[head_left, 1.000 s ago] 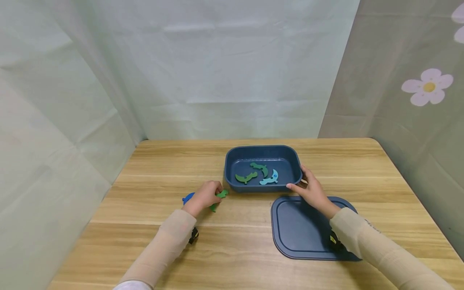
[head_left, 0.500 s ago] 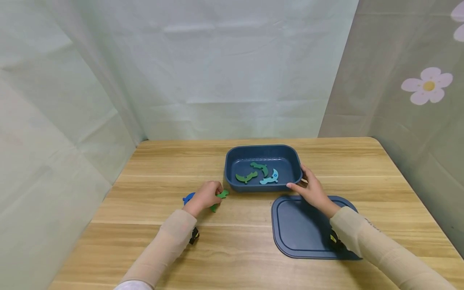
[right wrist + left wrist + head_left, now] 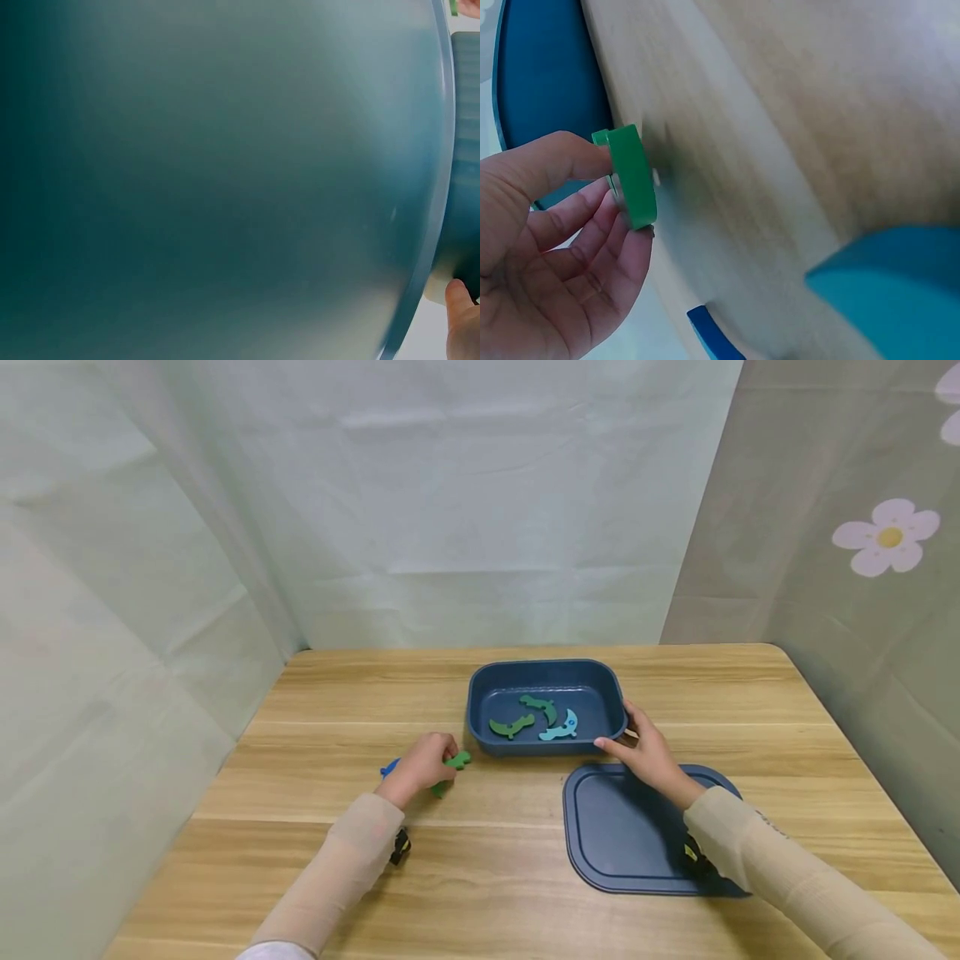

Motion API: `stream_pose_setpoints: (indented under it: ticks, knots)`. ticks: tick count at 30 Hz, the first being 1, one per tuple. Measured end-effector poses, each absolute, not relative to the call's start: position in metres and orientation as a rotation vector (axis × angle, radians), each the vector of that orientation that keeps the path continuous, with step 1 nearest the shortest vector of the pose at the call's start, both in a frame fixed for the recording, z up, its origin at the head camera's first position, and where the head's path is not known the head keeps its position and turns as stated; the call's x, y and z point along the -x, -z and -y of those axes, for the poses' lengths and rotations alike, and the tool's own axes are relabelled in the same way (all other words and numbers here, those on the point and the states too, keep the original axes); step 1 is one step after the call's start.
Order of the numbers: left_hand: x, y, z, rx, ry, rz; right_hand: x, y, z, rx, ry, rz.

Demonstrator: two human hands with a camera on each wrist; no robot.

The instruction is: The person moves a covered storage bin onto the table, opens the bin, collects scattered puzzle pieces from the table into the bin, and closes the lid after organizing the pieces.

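A dark blue box point(image 3: 546, 673) stands on the wooden table point(image 3: 337, 702) with two green flat pieces point(image 3: 512, 726) and a light blue piece point(image 3: 558, 728) inside. My right hand point(image 3: 639, 750) grips the box's near right corner, thumb along its front wall. My left hand point(image 3: 422, 762) pinches a green flat piece point(image 3: 453, 762) point(image 3: 634, 176) between thumb and fingers, just off the table left of the box. A blue piece point(image 3: 388, 768) lies partly hidden behind that hand.
The box's dark blue lid point(image 3: 637, 831) lies flat under my right forearm and fills the right wrist view. Pale curtains close off the back and sides. The table's left edge point(image 3: 225, 760) runs close to the left hand.
The left hand has lifted the green piece slightly off the table. The right hand and the box have stayed where they were.
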State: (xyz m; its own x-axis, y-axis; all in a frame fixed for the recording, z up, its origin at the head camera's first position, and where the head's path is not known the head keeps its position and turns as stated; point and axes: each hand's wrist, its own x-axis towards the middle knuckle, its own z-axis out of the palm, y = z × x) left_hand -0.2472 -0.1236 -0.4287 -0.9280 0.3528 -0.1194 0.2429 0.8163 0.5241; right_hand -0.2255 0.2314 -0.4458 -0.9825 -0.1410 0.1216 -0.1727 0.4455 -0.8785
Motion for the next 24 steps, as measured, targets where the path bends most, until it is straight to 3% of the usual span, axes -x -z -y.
stream_pose_setpoints:
  ticks: [24]
  knots:
    - [0.254, 0.398, 0.124, -0.361, -0.858, -2.874, 0.225, 0.447, -0.231, -0.271, -1.602, 2.649]
